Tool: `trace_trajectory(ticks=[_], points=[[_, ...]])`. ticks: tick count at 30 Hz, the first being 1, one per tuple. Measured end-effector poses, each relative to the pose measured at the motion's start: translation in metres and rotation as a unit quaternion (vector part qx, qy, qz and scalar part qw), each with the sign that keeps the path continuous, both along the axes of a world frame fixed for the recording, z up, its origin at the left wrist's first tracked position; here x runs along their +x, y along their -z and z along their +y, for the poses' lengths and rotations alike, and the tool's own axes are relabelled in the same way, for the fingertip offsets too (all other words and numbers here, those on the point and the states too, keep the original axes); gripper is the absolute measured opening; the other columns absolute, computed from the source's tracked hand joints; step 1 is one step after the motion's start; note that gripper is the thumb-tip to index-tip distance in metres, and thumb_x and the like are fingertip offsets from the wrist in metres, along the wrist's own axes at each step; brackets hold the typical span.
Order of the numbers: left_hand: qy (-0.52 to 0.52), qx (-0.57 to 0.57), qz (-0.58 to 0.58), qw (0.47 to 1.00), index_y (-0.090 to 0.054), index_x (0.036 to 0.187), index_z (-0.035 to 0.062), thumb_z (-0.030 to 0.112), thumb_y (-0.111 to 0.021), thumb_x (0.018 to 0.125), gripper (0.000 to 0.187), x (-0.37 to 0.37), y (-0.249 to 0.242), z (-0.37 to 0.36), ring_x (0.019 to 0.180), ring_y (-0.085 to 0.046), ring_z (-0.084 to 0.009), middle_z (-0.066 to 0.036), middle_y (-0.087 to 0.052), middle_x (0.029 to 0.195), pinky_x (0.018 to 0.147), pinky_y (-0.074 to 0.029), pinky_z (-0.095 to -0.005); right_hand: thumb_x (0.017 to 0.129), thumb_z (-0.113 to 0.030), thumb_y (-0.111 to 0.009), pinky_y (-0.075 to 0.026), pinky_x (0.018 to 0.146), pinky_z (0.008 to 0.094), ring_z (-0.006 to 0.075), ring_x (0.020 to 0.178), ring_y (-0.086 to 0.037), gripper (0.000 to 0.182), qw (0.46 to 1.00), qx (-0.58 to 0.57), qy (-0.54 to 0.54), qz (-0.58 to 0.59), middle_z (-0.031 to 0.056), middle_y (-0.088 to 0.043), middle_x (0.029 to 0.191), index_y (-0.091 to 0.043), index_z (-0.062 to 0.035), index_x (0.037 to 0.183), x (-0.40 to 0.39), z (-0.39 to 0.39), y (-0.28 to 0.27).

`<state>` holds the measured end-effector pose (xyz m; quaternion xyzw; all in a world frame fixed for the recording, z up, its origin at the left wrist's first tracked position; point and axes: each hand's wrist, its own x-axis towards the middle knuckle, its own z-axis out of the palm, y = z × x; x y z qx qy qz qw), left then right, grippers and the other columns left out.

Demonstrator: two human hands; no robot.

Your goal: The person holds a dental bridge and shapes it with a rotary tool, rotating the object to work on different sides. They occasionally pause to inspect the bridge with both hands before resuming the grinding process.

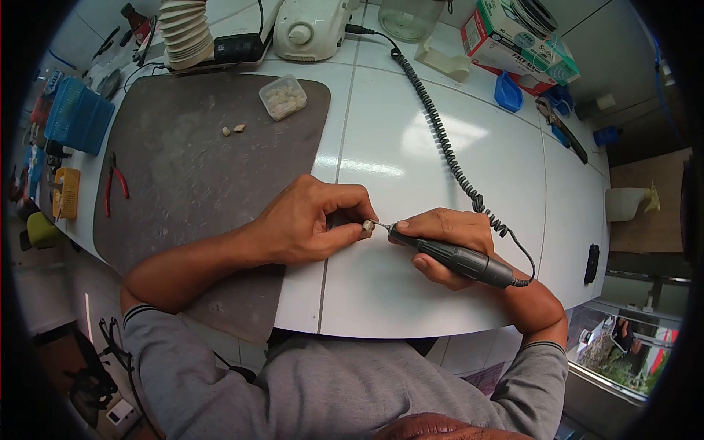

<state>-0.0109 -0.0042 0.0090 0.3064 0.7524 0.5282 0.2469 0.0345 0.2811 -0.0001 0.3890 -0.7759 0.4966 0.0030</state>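
Observation:
Between the thumb and index finger of my left hand (304, 220) is a small cream-coloured piece (368, 225) that looks like a dental crown. My right hand (453, 229) is wrapped round a black rotary handpiece (462, 259), gripped like a pen. Its thin metal bur (380, 224) points left and meets or nearly meets the crown; contact is too small to be sure of. From the handpiece's rear end, a coiled black cord (447, 139) runs up to a white control box (309, 31) at the back.
On the dark mat (191, 169) are a clear tub (283, 97) of cream pieces, two loose bits (232, 130) and red-handled pliers (115, 185). A white ribbed hose (185, 33) stands behind. Boxes (513, 44), a blue tray (508, 92) and a knife (565, 132) lie back right.

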Motion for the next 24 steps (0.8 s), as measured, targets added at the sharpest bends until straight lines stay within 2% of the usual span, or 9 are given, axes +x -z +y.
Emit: trace_trajectory(ticks=[11,24], points=[[0.006,-0.008,0.010,1.000,-0.074,0.101,0.0005,0.007,-0.070,0.091,0.012,-0.0011,-0.0034,0.0001,0.075,-0.073,-0.0118,-0.009,-0.080,0.087,0.064,-0.053,-0.0265,0.086,-0.007,-0.081,-0.067,0.085,0.0357,0.0288,0.094,-0.080,0.040,1.000,-0.003,-0.010,0.013,0.0193,-0.079,0.109,-0.073,0.0031,0.124,0.0006,-0.0009,-0.0003],[0.002,0.000,0.009,1.000,-0.073,0.101,0.0012,0.007,-0.071,0.091,0.012,-0.0010,-0.0013,0.0001,0.073,-0.073,-0.0121,-0.008,-0.079,0.086,0.064,-0.053,-0.0272,0.086,-0.009,-0.082,-0.067,0.084,0.0359,0.0295,0.095,-0.080,0.040,1.000,-0.002,-0.012,0.014,0.0198,-0.079,0.110,-0.074,0.0026,0.123,0.0005,-0.0016,0.0004]])
